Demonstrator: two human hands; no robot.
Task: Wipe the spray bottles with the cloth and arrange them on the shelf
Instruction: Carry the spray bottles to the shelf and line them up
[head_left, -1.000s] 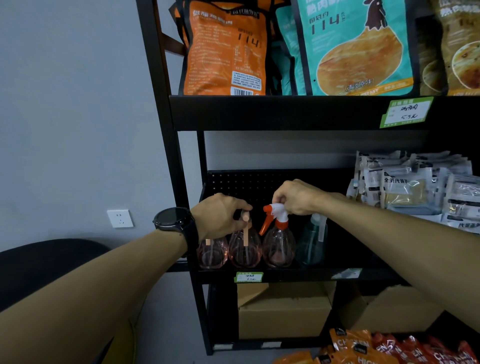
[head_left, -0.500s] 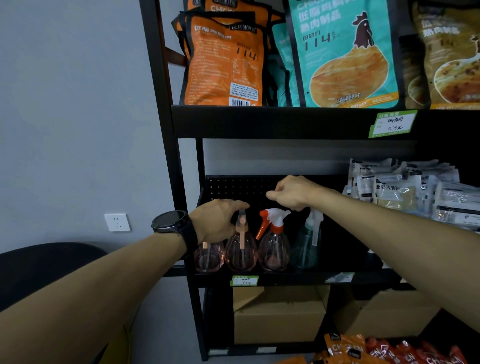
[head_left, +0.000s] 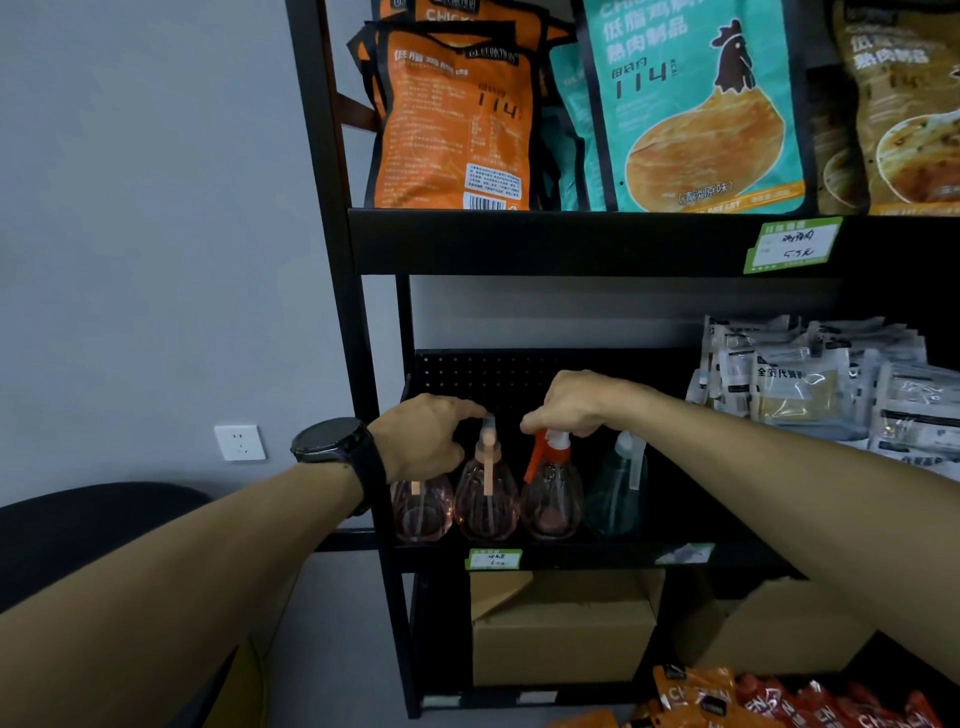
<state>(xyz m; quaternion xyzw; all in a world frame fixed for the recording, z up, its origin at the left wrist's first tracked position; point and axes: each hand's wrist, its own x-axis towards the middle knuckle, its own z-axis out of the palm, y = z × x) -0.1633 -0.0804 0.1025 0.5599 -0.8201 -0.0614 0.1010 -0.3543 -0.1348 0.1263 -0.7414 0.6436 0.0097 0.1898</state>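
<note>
Bottle row: four spray bottles stand upright, side by side, at the left end of the black shelf (head_left: 571, 556), just behind its front lip.
Order from my left: a pink bottle (head_left: 421, 512) half hidden by my wrist, a pink pump-top bottle (head_left: 485, 499), an orange-trigger bottle (head_left: 550, 493), then a teal bottle (head_left: 618, 488).
Long axis: each bottle runs straight up, nozzle on top, so both my hands come at them from above.
My left hand (head_left: 426, 436): loosely curled, fingertips touching the top of the pink pump-top bottle; I judge it a light pinch, not a full grip. The bottle lies just below and to the right of my palm.
My right hand (head_left: 569, 405): closed down over the white-and-orange trigger head of the orange-trigger bottle, which hangs directly beneath my knuckles; its base seems to rest on the shelf.
Nearer hand: the teal bottle is just right of my right hand, well apart from my left; the far-left pink bottle sits under my left wrist.
Cloth: I cannot see one in either hand or on the shelf.
Turning point: with neighbours almost touching, any turn or shift of one bottle should go straight up or along the row, or it may knock the next.
</note>
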